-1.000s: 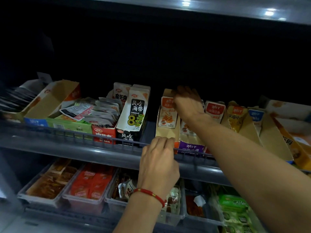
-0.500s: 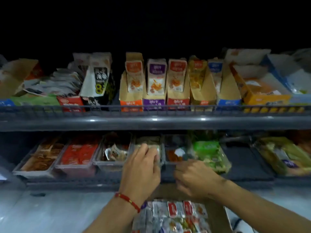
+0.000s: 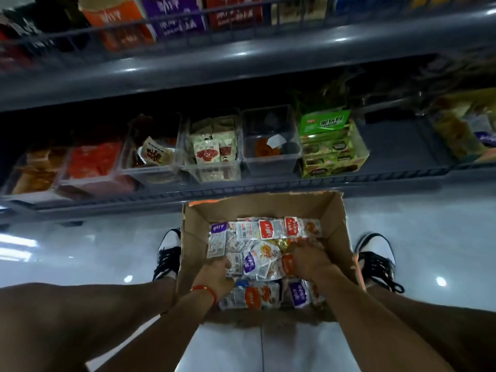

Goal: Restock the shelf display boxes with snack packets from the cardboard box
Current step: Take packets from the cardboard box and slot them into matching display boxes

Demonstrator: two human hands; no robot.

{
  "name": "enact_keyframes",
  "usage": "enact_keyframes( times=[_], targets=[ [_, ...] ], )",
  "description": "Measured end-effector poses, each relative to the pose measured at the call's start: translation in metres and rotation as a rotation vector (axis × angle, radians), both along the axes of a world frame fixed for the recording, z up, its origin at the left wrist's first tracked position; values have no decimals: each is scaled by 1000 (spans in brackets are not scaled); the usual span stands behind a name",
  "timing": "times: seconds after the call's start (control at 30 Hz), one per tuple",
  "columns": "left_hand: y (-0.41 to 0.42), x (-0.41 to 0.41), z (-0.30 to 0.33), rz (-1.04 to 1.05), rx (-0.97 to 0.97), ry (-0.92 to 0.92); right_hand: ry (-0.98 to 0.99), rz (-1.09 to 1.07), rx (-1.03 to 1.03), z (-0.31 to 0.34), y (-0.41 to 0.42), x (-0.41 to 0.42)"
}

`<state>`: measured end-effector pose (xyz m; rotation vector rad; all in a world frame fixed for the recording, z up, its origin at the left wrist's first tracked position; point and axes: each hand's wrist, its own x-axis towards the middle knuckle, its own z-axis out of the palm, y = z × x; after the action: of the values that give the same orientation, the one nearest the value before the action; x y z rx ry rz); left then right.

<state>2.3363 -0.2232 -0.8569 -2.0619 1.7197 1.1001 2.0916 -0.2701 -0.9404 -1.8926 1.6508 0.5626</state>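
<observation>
Left hand [image 3: 214, 275]: inside the cardboard box [image 3: 332, 210], fingers curled down onto the snack packets [image 3: 257, 257]; whether it has hold of one, cannot tell.
Right hand [image 3: 308, 257]: just beside the left, fingers bent into the same heap; grip cannot be told.
Display boxes [image 3: 177, 20]: on the upper shelf [image 3: 241, 60], well beyond both hands.
Floor [image 3: 107, 251]: under the box.

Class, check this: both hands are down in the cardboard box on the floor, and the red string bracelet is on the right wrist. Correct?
Not quite. In the head view the red string bracelet is on the left wrist. Both the left hand and right hand are indeed in the cardboard box on the floor.
</observation>
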Motion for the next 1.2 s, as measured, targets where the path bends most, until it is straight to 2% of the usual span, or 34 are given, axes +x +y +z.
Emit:
enact_keyframes(
  times=[0.17, 0.23, 0.37, 0.47, 0.57, 0.67, 0.73, 0.83, 0.9, 0.97, 1.03, 1.13, 1.2],
  targets=[
    [-3, 12, -11, 86, 56, -7, -42, -214, -154, -13, -20, 16],
    [-6, 14, -15, 109, 54, -9, -98, -260, -177, -29, -33, 20],
    [-13, 10, -20, 127, 39, 0, -89, -310, -177, -49, -37, 35],
    [-17, 4, -17, 129, 21, 15, -26, -236, -161, -51, -34, 42],
    [-18, -4, -11, 130, -4, 34, 20, -59, -160, -53, -21, 38],
    [-16, -8, -5, 159, -21, 78, -16, 41, -168, -30, -14, 32],
    [-15, -10, 2, 213, -40, 138, -147, -6, -103, -6, -17, 30],
    [-19, -19, 18, 398, -97, 315, -513, -207, -7, 39, -25, 28],
    [-23, -26, 34, 622, -59, 511, -749, -343, 101, 77, -25, 26],
    [-29, -33, 46, 819, -8, 757, -885, -400, 245, 116, -19, 25],
    [-33, -40, 60, 866, -49, 928, -987, -400, 312, 141, -13, 23],
    [-35, -40, 74, 841, -242, 941, -1079, -432, 288, 159, -4, 14],
    [-37, -30, 78, 744, -404, 791, -1055, -495, 136, 168, 3, 5]
  ],
)
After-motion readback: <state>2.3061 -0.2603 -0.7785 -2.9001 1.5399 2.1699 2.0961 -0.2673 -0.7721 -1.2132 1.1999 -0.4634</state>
